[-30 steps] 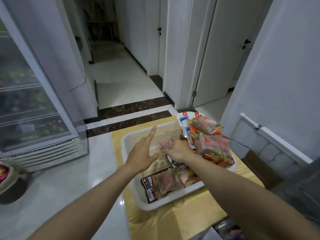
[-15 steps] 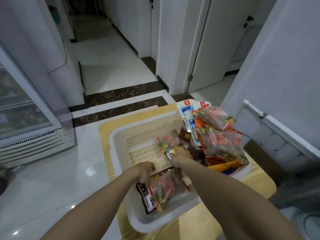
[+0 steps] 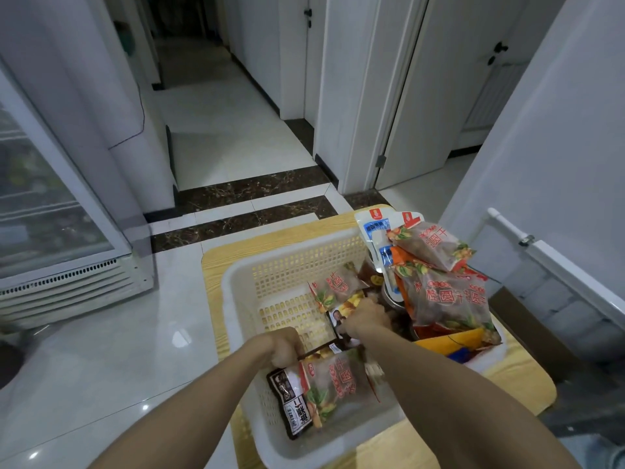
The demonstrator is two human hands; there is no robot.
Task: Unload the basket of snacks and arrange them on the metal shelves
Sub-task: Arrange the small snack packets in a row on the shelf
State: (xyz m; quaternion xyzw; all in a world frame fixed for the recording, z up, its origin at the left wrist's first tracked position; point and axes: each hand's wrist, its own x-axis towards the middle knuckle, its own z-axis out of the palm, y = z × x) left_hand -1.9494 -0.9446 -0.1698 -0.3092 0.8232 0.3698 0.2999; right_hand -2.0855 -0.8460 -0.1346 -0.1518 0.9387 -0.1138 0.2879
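Left hand (image 3: 282, 346) grips snack packet (image 3: 333, 384) inside basket (image 3: 243, 286).

a basket (image 3: 236, 282) sits on a low table (image 3: 211, 262) on the floor, snack packets (image 3: 446, 296) piled in its right half, another packet (image 3: 324, 384) at its near edge, a glass-fronted cooler (image 3: 50, 204) to the left, a hallway (image 3: 216, 113) behind.
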